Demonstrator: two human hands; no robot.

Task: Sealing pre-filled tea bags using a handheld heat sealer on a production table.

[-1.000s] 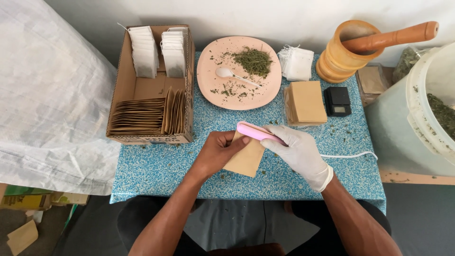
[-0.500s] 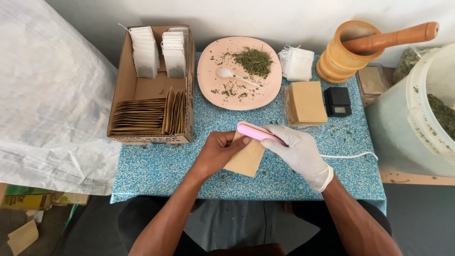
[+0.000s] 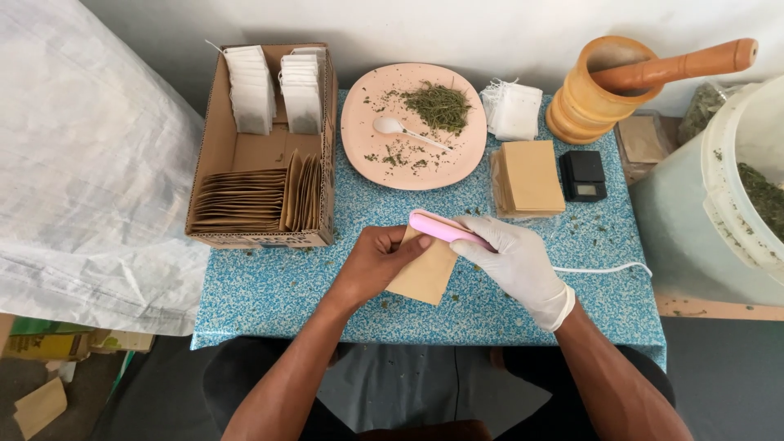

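My bare left hand [image 3: 376,261] pinches the upper left part of a small brown paper pouch [image 3: 426,273] lying on the blue speckled table [image 3: 269,286]. My right hand [image 3: 514,261], in a white glove, grips a pink handheld sealer [image 3: 445,229] clamped across the pouch's top edge. A white cord [image 3: 604,268] runs from under the gloved hand to the right.
A cardboard box [image 3: 214,155] holds white bags and brown pouches at the left. Behind stand a pink plate [image 3: 371,106] with dried herbs and a white spoon, white tea bags [image 3: 514,110], a brown pouch stack [image 3: 531,175], a black scale [image 3: 582,174], a wooden mortar [image 3: 588,102] and a white bucket [image 3: 735,188].
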